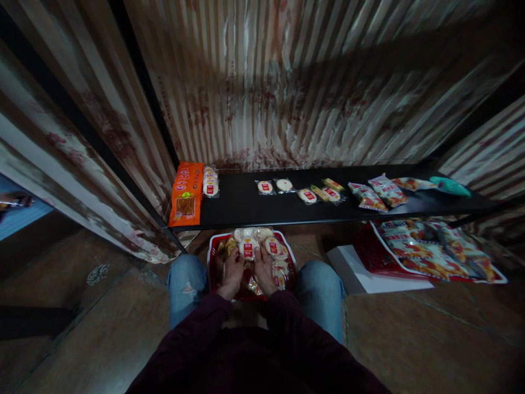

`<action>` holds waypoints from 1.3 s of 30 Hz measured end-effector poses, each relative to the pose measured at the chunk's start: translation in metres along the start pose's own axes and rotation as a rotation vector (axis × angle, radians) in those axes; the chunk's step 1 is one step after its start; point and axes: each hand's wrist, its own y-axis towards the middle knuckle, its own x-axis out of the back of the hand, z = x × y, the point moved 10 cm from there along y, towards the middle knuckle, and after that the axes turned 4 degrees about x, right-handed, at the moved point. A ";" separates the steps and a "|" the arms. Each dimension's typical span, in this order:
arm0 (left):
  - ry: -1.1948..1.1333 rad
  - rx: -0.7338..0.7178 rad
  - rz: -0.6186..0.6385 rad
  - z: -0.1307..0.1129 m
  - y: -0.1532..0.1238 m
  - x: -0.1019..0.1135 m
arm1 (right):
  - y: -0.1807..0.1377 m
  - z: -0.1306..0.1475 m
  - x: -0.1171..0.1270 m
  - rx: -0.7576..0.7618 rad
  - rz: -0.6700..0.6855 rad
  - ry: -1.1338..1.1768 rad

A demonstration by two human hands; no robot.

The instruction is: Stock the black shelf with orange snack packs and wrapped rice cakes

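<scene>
Both of my hands are over a red-and-white basket (212, 257) standing between my knees. Between them is a clear-wrapped white rice cracker pack (247, 248) with a red label. My left hand (233, 273) grips its left side, and my right hand (264, 273) has its fingers at the right side. More wrapped rice crackers (271, 246) lie in the basket close to my right hand. Gold-wrapped snacks (221, 249) sit by my left hand. The palms and part of the basket's contents are hidden under the hands.
On the black shelf (241, 210) stand an orange snack bag (186, 194), a row of cracker packs (210, 183), scattered small packs (307, 196), red-and-white bags (367, 197) and a green packet (450, 186). A second basket (369, 251) of bags sits lower right, near a white board (356, 273).
</scene>
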 end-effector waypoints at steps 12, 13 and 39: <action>0.059 -0.048 0.092 -0.026 0.020 0.005 | 0.018 0.014 -0.007 0.017 0.038 -0.154; 0.047 -0.056 0.111 -0.029 0.023 0.005 | 0.021 0.014 -0.008 0.012 0.041 -0.182; 0.148 -0.283 0.143 -0.131 0.141 0.023 | 0.130 0.038 -0.096 0.071 0.103 0.088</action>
